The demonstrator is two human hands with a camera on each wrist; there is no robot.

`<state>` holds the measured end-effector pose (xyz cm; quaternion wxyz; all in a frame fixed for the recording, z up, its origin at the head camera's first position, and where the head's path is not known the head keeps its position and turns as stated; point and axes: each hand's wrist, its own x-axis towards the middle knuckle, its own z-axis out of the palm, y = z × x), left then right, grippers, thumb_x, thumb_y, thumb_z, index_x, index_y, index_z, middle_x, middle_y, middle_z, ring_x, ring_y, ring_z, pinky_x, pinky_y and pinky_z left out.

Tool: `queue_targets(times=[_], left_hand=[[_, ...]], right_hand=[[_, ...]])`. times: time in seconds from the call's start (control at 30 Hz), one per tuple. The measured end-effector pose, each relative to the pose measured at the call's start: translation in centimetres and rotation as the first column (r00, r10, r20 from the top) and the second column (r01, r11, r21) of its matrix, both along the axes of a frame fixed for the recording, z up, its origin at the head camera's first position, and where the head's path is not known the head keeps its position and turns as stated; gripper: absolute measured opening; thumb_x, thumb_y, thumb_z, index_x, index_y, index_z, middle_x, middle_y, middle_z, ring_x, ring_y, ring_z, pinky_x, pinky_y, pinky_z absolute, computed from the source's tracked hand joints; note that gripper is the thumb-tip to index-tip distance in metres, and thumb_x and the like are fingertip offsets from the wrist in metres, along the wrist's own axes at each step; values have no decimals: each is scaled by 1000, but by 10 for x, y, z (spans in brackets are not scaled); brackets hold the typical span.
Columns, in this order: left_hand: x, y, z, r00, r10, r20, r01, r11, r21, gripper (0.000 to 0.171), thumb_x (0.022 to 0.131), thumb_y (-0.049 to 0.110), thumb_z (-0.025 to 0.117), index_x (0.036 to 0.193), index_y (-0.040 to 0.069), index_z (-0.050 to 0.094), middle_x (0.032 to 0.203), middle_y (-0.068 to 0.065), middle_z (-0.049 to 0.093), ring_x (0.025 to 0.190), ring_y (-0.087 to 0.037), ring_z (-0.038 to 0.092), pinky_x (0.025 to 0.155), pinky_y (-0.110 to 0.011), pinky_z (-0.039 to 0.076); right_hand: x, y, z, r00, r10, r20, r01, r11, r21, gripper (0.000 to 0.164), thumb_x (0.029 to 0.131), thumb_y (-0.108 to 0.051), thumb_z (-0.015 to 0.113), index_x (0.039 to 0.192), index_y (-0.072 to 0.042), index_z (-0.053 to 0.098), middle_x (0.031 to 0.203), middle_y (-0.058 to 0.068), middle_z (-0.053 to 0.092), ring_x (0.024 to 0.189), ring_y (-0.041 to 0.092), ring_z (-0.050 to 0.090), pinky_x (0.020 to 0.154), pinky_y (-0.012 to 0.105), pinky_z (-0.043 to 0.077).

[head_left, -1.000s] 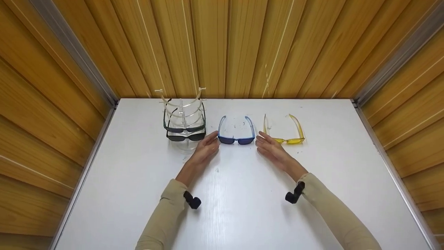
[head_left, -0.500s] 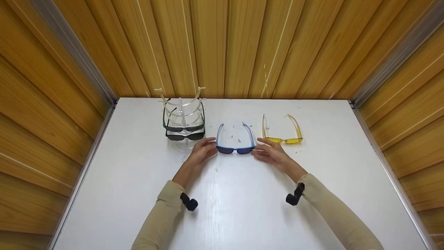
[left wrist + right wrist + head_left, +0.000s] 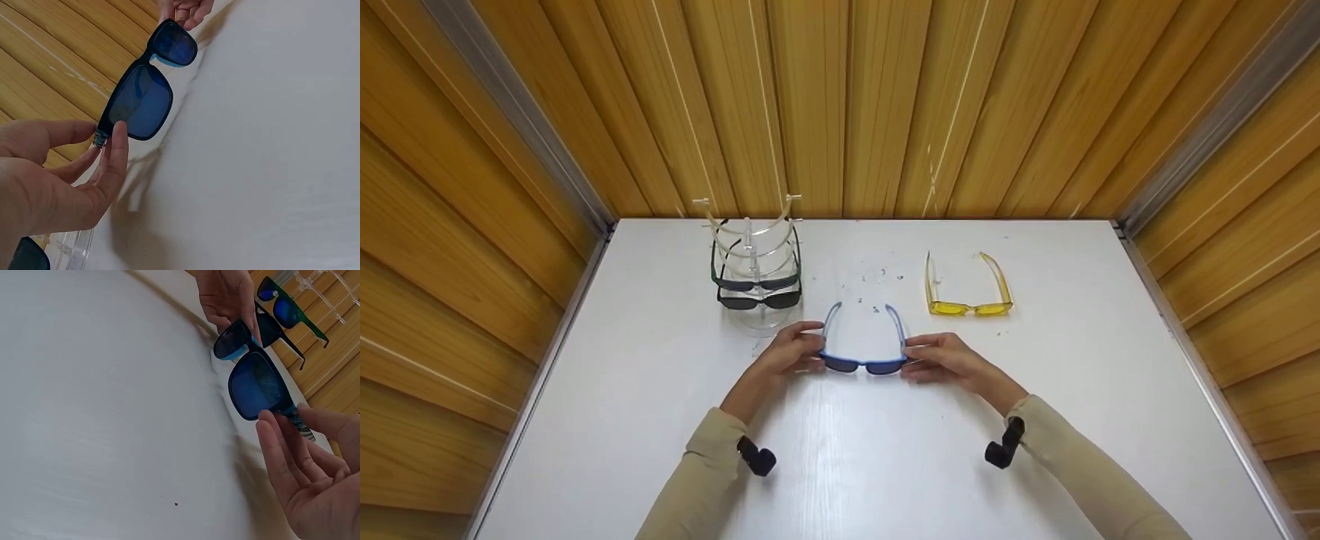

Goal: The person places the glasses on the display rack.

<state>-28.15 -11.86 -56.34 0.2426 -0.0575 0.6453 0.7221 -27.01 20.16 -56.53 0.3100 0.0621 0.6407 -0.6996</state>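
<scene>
Blue-framed sunglasses point(image 3: 864, 362) with dark blue lenses are held between my two hands, temples unfolded and pointing away from me. My left hand point(image 3: 789, 351) pinches the left hinge corner between thumb and fingers. At the opposite corner my right hand point(image 3: 952, 361) pinches the frame the same way. In the left wrist view the sunglasses point(image 3: 140, 98) stand off the white surface, their shadow falling beside them. The right wrist view shows my right fingertips at the lens edge and patterned temple of the sunglasses point(image 3: 259, 385).
At the left stands a clear display rack point(image 3: 754, 255) bearing black sunglasses point(image 3: 760, 301) and, above them, dark green sunglasses point(image 3: 756, 284). Yellow glasses point(image 3: 971, 309) lie unfolded at the right on the white table point(image 3: 855, 465). Wood-patterned walls point(image 3: 840, 105) enclose the back and sides.
Both hands have closed on the blue sunglasses' corners and brought them toward me, off their former spot beside the yellow glasses. The rack and yellow glasses have stayed put.
</scene>
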Motion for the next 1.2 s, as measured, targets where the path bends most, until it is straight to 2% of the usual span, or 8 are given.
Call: queue_targets(times=[0.17, 0.33, 0.57, 0.73, 0.83, 1.0, 1.2], left_hand=[[7, -8, 2, 1000, -20, 13, 20, 1000, -3, 50, 97, 1, 60, 145, -5, 46, 105, -9, 66, 76, -11, 70, 79, -32, 64], [14, -14, 9, 999, -40, -8, 41, 999, 11, 51, 96, 0, 61, 144, -7, 45, 106, -9, 69, 78, -11, 71, 83, -33, 64], [27, -23, 17, 996, -84, -39, 85, 996, 22, 54, 96, 0, 62, 145, -10, 42, 104, -7, 68, 85, -10, 70, 92, -35, 62], [37, -32, 24, 995, -100, -26, 101, 993, 53, 57, 96, -2, 61, 147, -11, 39, 102, -4, 67, 88, -12, 70, 93, -36, 62], [41, -37, 30, 995, -103, -20, 104, 992, 68, 58, 96, -3, 61, 148, -10, 38, 101, -2, 65, 88, -13, 70, 94, -37, 62], [43, -44, 40, 996, -89, -31, 91, 994, 56, 60, 94, -3, 64, 148, -9, 38, 101, -1, 66, 88, -13, 71, 91, -37, 63], [45, -54, 43, 996, -68, -54, 70, 996, 51, 61, 92, -3, 67, 147, -7, 42, 102, 0, 66, 89, -12, 70, 88, -35, 64]], right_hand=[[6, -4, -2, 999, 31, 20, -30, 999, -33, 53, 98, -12, 69, 142, 10, 51, 93, 7, 80, 89, 18, 78, 86, 34, 64], [8, -4, 10, 998, 60, -1, -60, 997, -47, 57, 98, -13, 69, 144, 11, 48, 93, 3, 79, 89, 13, 76, 89, 31, 63], [13, -5, 26, 991, 131, -34, -133, 990, -50, 58, 99, -13, 67, 146, 13, 43, 99, 4, 79, 96, 14, 76, 95, 37, 61], [15, -9, 33, 984, 159, -78, -161, 987, -16, 53, 98, -13, 69, 141, 11, 51, 98, 3, 80, 96, 14, 77, 97, 42, 60], [17, -12, 38, 982, 164, -93, -166, 986, -23, 44, 98, -12, 68, 136, 8, 57, 98, 3, 80, 96, 15, 77, 98, 45, 59], [18, -18, 46, 978, 166, -123, -173, 984, -47, 38, 99, -10, 66, 134, 6, 59, 103, 3, 78, 98, 15, 76, 96, 40, 61], [20, -29, 48, 979, 150, -135, -166, 979, -121, 34, 100, -4, 62, 132, 7, 59, 104, 4, 76, 98, 14, 75, 96, 35, 61]])
